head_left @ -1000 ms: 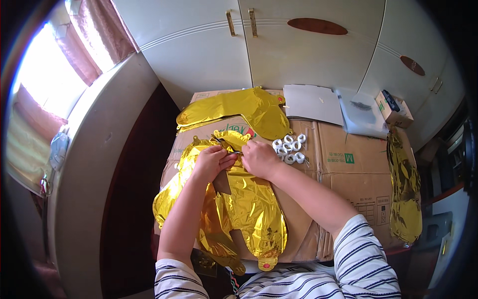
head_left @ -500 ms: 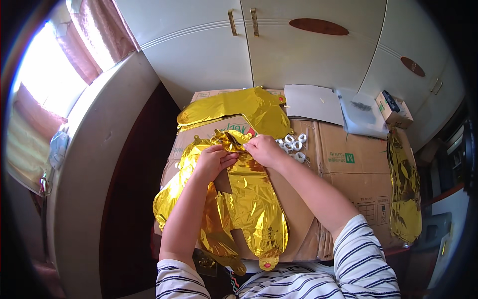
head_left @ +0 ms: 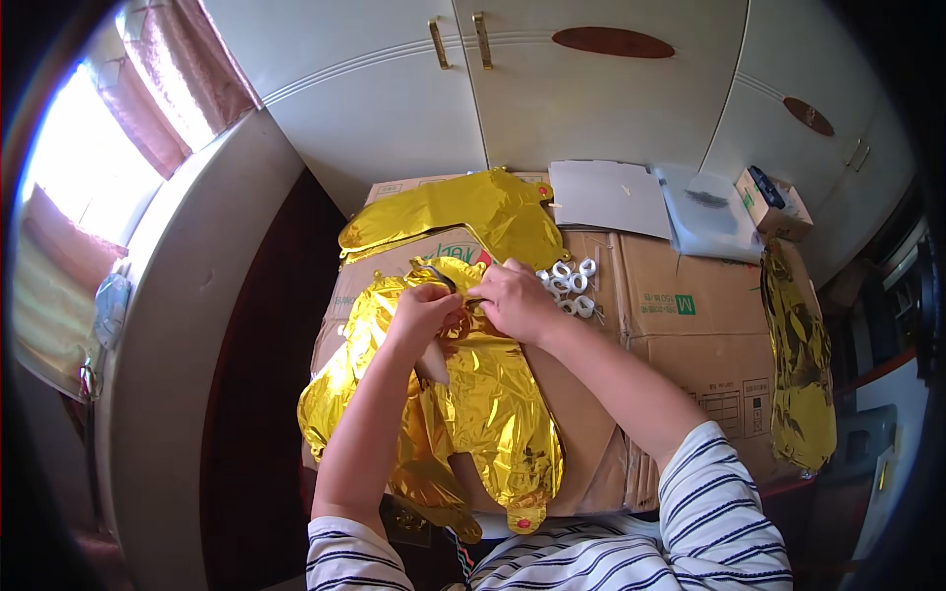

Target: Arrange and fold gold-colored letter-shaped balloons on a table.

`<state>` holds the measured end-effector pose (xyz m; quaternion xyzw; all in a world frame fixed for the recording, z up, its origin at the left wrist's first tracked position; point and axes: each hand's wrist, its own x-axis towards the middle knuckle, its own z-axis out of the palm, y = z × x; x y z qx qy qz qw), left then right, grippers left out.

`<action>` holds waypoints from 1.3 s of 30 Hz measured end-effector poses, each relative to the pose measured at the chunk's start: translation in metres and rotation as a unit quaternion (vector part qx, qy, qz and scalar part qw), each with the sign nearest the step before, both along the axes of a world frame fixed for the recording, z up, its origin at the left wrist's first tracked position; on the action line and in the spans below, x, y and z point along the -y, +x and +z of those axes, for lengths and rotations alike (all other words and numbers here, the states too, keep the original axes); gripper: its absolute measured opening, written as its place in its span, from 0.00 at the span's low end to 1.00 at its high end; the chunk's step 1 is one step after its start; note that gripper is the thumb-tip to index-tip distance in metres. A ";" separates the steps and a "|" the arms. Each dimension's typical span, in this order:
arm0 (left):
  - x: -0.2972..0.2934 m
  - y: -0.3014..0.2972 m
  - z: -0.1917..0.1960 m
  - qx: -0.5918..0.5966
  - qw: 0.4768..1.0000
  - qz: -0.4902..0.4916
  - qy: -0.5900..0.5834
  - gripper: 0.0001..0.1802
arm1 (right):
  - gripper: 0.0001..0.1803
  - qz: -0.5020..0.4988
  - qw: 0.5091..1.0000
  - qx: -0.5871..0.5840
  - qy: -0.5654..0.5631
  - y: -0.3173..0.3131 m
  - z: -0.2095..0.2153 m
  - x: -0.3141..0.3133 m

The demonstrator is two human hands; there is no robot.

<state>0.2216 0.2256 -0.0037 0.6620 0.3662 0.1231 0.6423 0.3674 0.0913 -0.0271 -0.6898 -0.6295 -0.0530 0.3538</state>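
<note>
A crumpled gold foil balloon [head_left: 503, 414] lies flattened in front of me, with a tab and red dot at its near end. Both hands work at its far part, close together. My left hand [head_left: 424, 317] is closed in a pinch on the gathered foil. Beside it, the curled fingers of my right hand [head_left: 517, 300] grip the same foil; the fingertips are partly hidden. A dark fold of the foil shows just beyond my left fingers. Several small white ribbon rolls [head_left: 581, 307] sit to the right of my right hand.
Flattened cardboard [head_left: 680, 364] covers the table. Another gold foil balloon [head_left: 424, 209] lies at the far side, and folded gold foil [head_left: 796, 374] runs along the right edge. Grey sheets [head_left: 611, 202], a clear plastic bag [head_left: 700, 212] and a small box [head_left: 774, 207] stand before the white cabinets [head_left: 611, 108].
My hands have drawn closer together over the foil, and my left fingers have curled in from a looser, more spread pose. The view has shifted slightly.
</note>
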 end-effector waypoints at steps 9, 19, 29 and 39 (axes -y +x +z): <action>-0.006 -0.006 -0.015 0.099 0.991 0.011 -0.094 0.08 | 0.09 -0.087 0.990 0.106 -0.027 -0.007 -0.004 0.027; 0.016 0.022 0.009 -0.130 0.964 -0.003 0.233 0.25 | 0.21 -0.123 0.986 0.115 -0.016 -0.050 -0.013 0.035; 0.017 0.008 0.023 -0.069 0.997 -0.018 -0.017 0.08 | 0.11 -0.062 0.992 -0.108 -0.036 -0.025 -0.001 0.018; -0.010 -0.004 0.000 0.027 0.994 -0.086 -0.065 0.14 | 0.20 0.057 0.933 -0.272 -0.229 0.015 0.025 -0.007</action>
